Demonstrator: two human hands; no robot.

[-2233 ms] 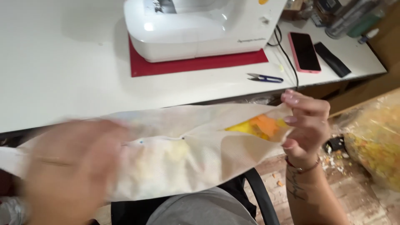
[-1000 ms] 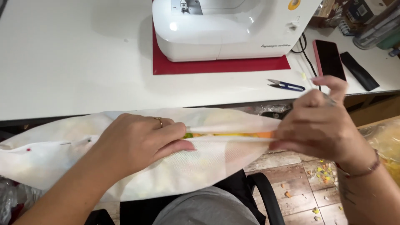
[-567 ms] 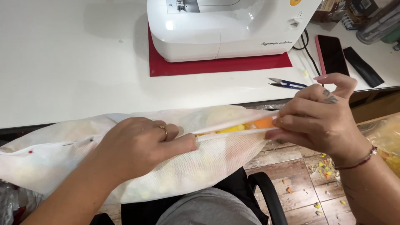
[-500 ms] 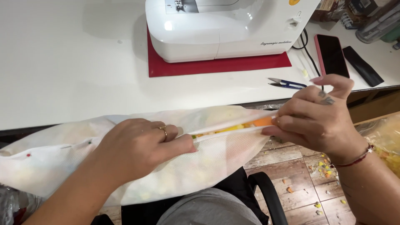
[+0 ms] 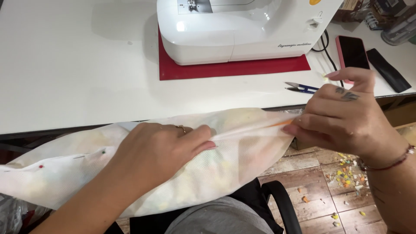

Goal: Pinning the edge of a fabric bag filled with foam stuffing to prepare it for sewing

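fabric [image 5: 242, 143]: soft white woven sheet, faint yellow blotches, just below table edge [image 5: 65, 125]
left hand [image 5: 160, 151]: pressed flat on it
right hand [image 5: 342, 117]: pinching its folded edge

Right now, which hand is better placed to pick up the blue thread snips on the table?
Right, probably. The right hand pinches the fabric end just below the snips, close to them. The left hand lies flat on the fabric's middle, farther away, and would have to cross over.
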